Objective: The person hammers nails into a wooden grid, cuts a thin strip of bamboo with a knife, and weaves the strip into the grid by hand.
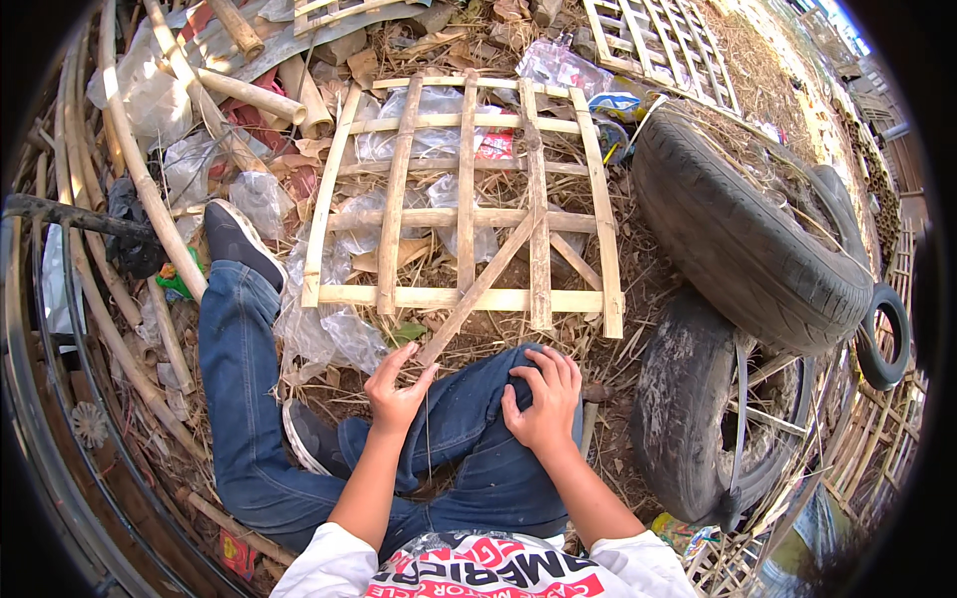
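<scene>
A lattice of pale bamboo strips [466,189] lies on the ground before me. One loose-looking strip [488,284] crosses it diagonally, its lower end reaching toward me. My left hand [396,391] is beside that end, thumb and fingers apart; whether it touches the strip, I cannot tell. A thin dark line, maybe a wire, runs down below the thumb. On my bent right knee rests my right hand [541,399], fingers loosely spread with nothing in them.
Two worn tyres [738,229] lean together at the right, a smaller tyre [883,337] beyond. Bamboo poles [130,149] crowd the left side. Clear plastic bags [339,334] and dry leaves litter the ground. Another lattice [663,45] lies at the back right.
</scene>
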{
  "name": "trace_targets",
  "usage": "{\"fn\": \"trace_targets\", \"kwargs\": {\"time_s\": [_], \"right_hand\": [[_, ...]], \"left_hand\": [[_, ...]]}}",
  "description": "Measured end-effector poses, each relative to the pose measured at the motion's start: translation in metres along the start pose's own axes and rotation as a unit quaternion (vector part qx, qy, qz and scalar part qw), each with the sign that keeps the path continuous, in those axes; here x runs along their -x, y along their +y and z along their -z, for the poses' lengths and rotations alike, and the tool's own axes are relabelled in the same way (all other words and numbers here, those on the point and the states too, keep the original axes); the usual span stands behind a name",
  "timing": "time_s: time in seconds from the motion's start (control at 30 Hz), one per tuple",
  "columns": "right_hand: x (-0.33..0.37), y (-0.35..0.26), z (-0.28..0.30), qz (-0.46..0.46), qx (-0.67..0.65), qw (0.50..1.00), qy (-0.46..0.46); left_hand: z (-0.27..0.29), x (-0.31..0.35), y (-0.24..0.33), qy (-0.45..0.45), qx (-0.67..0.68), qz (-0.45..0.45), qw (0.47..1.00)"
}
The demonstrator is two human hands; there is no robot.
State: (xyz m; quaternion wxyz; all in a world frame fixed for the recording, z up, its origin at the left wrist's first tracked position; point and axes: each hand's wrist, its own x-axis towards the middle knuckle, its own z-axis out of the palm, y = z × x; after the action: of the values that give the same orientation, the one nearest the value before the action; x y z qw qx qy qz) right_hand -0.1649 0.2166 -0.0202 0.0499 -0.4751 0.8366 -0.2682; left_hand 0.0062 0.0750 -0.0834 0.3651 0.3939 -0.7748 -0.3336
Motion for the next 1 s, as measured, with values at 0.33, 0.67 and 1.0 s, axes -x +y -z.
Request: {"fn": "trace_targets", "kwargs": {"time_s": [0.33,0.67,1.0], "right_hand": [[-0.006,0.003,0.0,-0.014,-0.008,0.999,-0.034],[-0.012,0.005,0.003,-0.029,-0.017,0.998,-0.062],[-0.012,0.011,0.001,-0.032,-0.043,0.995,-0.079]], "left_hand": [[0.011,-0.042,0.028,-0.163,0.026,0.168,0.972],[-0.019,-0.079,0.008,-0.432,0.213,0.389,0.785],[-0.026,-0.093,0.008,-0.426,0.247,0.482,0.725]]}}
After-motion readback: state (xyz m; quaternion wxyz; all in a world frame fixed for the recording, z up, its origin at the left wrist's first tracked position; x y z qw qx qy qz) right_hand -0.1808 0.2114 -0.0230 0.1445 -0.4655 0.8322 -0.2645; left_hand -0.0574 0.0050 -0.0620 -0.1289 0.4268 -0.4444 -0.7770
